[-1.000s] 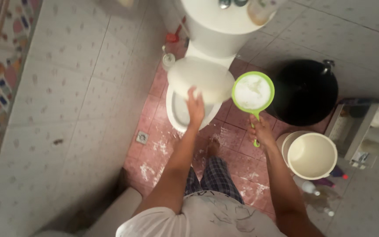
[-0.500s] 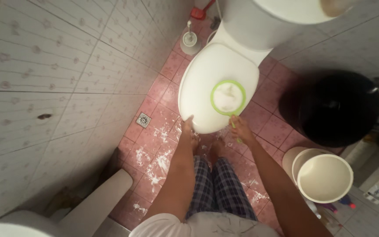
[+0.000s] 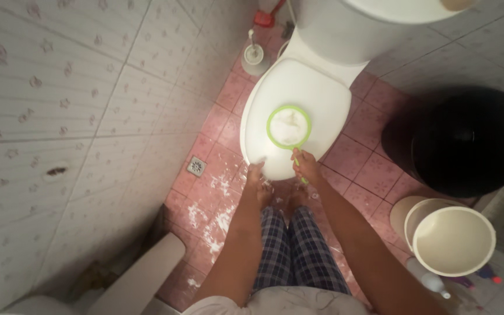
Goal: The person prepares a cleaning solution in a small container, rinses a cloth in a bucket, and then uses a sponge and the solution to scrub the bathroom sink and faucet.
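Over the closed toilet lid (image 3: 316, 96), green scoop (image 3: 289, 126) of foamy water

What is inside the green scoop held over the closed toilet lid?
The green scoop, gripped by the right hand, holds white foamy liquid. The foam hides its bottom, and the scoop covers part of the toilet lid.
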